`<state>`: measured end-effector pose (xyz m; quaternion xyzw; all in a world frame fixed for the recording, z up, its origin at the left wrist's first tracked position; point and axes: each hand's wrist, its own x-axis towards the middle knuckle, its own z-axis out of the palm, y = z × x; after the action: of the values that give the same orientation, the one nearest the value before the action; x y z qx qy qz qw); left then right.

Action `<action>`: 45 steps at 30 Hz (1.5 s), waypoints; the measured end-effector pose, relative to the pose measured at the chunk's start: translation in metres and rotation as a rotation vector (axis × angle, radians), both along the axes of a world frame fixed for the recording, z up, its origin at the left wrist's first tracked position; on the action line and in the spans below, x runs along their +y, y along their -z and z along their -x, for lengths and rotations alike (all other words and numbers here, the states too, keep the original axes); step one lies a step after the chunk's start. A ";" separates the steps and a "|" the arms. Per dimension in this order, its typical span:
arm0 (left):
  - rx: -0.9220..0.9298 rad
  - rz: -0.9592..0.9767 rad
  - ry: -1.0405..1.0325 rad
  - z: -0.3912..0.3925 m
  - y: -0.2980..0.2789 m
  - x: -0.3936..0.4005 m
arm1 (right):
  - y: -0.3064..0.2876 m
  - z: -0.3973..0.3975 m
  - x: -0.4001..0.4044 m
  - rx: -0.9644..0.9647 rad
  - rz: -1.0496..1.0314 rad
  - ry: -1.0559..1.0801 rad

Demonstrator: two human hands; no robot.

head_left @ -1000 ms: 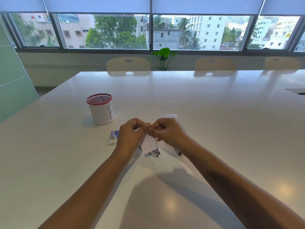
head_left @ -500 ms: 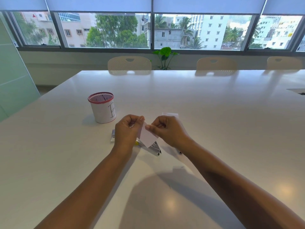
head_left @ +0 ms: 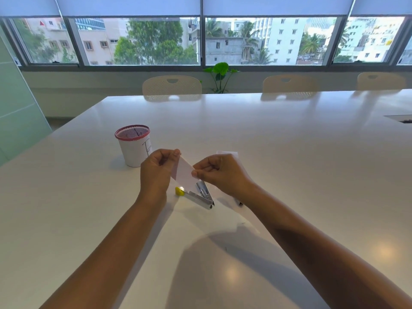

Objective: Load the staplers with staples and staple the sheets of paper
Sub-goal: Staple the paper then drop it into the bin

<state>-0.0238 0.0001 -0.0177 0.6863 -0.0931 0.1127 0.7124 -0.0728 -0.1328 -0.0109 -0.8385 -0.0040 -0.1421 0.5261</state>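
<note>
A small white slip of paper (head_left: 184,172) is held up above the table between both hands. My left hand (head_left: 157,170) pinches its upper left corner and my right hand (head_left: 219,172) pinches its right edge. Under the slip a silver stapler (head_left: 200,196) with a yellow end lies opened out on the white table (head_left: 289,166). Another white sheet (head_left: 230,153) peeks out beyond my right hand. A small dark object (head_left: 240,203) shows under my right wrist; what it is I cannot tell.
A white cup with a red mesh rim (head_left: 133,148) stands to the left of my hands. Cream chairs (head_left: 171,86) line the table's far edge, with a green plant (head_left: 219,74) by the window. A dark cut-out (head_left: 401,118) sits at the table's right.
My hands have drawn apart, stretching the paper slip out flat between them. The stapler beneath is now more exposed, and the blue staple box by my left hand is hidden.
</note>
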 end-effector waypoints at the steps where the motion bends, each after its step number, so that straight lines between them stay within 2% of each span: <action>1: 0.017 0.018 0.019 -0.002 0.001 0.001 | 0.001 0.000 0.000 0.008 -0.005 -0.002; 5: 0.054 0.039 0.136 -0.010 0.004 0.007 | 0.001 -0.001 0.000 0.033 -0.011 0.011; 8: 0.135 0.171 0.297 -0.010 0.005 0.007 | -0.002 -0.002 -0.004 0.053 -0.171 0.063; 11: 0.199 0.178 0.374 -0.008 0.008 0.004 | -0.006 -0.001 -0.011 0.078 -0.354 0.122; 14: 0.154 0.075 0.346 -0.007 0.014 0.001 | -0.007 0.000 -0.015 0.103 -0.421 0.136; 18: 0.114 -0.014 0.239 -0.007 0.020 -0.002 | -0.002 -0.001 -0.013 0.112 -0.395 0.155; 22: -0.012 -0.226 0.019 -0.004 0.022 -0.005 | 0.001 -0.001 -0.008 0.085 -0.382 0.147; 24: -0.069 -0.244 -0.076 0.000 0.022 -0.008 | 0.005 0.000 -0.003 0.108 -0.360 0.094; 29: -0.152 -0.262 -0.139 0.008 0.021 -0.013 | 0.010 -0.002 0.004 0.181 -0.341 0.010; 33: -0.132 -0.222 -0.096 0.008 0.016 -0.012 | 0.008 -0.004 0.002 0.220 -0.407 -0.019; 36: 0.028 -0.154 0.020 0.009 0.016 -0.015 | 0.010 -0.006 0.001 0.224 -0.608 -0.029; 39: 0.154 -0.168 0.144 0.010 0.020 -0.020 | 0.010 -0.007 0.000 0.264 -0.712 -0.042; 45: 0.054 -0.201 0.188 0.014 0.018 -0.020 | 0.009 -0.010 -0.005 0.297 -0.783 0.023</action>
<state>-0.0374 -0.0198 -0.0357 0.7453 -0.1484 0.0170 0.6498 -0.0624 -0.1377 -0.0197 -0.5864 0.1355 -0.0165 0.7984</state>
